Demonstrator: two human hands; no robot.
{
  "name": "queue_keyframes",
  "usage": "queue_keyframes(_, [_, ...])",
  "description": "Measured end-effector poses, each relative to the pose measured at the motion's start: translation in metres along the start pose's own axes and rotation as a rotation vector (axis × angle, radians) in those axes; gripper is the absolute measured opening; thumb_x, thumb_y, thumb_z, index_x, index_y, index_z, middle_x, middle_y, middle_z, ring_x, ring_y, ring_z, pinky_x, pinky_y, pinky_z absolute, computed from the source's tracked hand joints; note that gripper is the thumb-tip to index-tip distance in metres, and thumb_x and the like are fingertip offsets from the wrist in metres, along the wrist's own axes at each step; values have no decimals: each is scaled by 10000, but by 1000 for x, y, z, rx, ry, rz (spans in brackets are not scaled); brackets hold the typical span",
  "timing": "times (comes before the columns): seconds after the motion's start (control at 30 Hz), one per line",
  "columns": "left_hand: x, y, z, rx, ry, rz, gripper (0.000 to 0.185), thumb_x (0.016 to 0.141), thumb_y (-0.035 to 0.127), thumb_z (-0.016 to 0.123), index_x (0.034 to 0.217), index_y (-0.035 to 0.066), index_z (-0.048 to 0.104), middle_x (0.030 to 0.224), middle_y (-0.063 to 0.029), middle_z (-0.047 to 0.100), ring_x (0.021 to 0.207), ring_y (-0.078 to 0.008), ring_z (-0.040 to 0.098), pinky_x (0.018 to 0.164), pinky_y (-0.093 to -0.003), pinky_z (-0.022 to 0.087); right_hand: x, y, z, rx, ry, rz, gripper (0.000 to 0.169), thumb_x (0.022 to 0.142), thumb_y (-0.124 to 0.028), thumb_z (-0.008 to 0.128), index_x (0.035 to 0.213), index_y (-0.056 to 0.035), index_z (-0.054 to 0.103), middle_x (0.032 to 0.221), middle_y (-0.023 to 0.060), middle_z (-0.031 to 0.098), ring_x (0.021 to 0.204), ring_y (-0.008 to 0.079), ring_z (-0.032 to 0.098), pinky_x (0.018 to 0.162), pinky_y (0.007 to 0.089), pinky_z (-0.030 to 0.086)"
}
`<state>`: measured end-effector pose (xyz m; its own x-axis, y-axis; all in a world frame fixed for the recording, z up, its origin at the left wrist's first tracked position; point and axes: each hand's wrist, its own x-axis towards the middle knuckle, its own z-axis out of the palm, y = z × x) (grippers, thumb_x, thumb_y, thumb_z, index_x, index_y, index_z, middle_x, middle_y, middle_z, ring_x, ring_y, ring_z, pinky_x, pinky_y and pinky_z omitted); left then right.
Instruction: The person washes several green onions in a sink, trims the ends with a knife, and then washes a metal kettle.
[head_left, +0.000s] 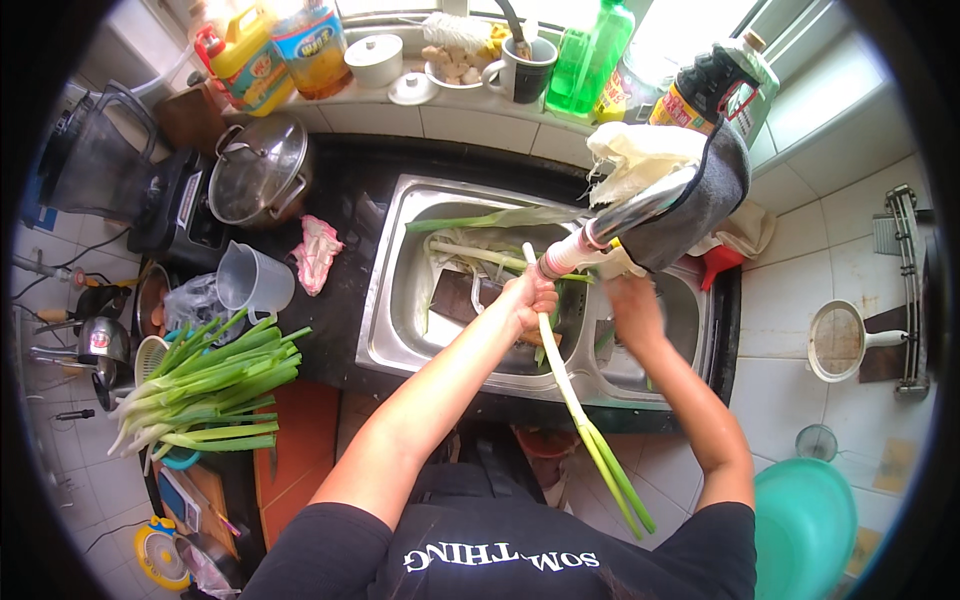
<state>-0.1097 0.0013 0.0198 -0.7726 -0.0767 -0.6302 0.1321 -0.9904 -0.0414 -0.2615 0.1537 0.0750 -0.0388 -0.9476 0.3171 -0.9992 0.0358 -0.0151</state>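
Note:
Over the steel double sink (382, 315), my left hand (531, 301) is closed around the pale stalk of a green onion (562, 375). Its green leaves hang down towards my shirt. My right hand (634, 307) is blurred beneath the faucet (637, 202), above the smaller basin; its fingers are partly hidden, and I cannot tell whether it holds anything. A grey cloth (694, 202) and a cream cloth (630, 157) drape over the faucet. More green onion stalks (480, 255) lie in the larger basin, beside a dark cleaver-like blade (457, 296).
A large bunch of green onions (217, 382) rests at the left, near a clear measuring jug (255, 277) and a pink-edged rag (316, 251). A lidded pot (259, 172) and a blender (97, 157) stand behind. Bottles (592, 60) line the sill. A green basin (806, 525) is low at right.

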Motion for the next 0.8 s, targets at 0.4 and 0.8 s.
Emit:
queue_keyframes(0.4, [21, 32, 17, -215, 219, 433, 510, 912, 569, 332, 806, 83, 446, 551, 17, 354, 392, -107, 293, 330, -241, 232, -25, -99, -75, 1644, -736, 1048, 273, 978, -351, 375, 831, -123, 402, 568, -60, 329, 409, 38, 263, 362, 207, 192])
queue_keyframes(0.8, [-6, 54, 19, 72, 209, 682, 388, 978, 413, 291, 799, 88, 403, 549, 3, 352, 406, -115, 334, 381, -266, 345, -9, -92, -61, 1674, -794, 937, 326, 972, -395, 361, 781, -131, 371, 547, -53, 270, 411, 39, 182, 354, 203, 144])
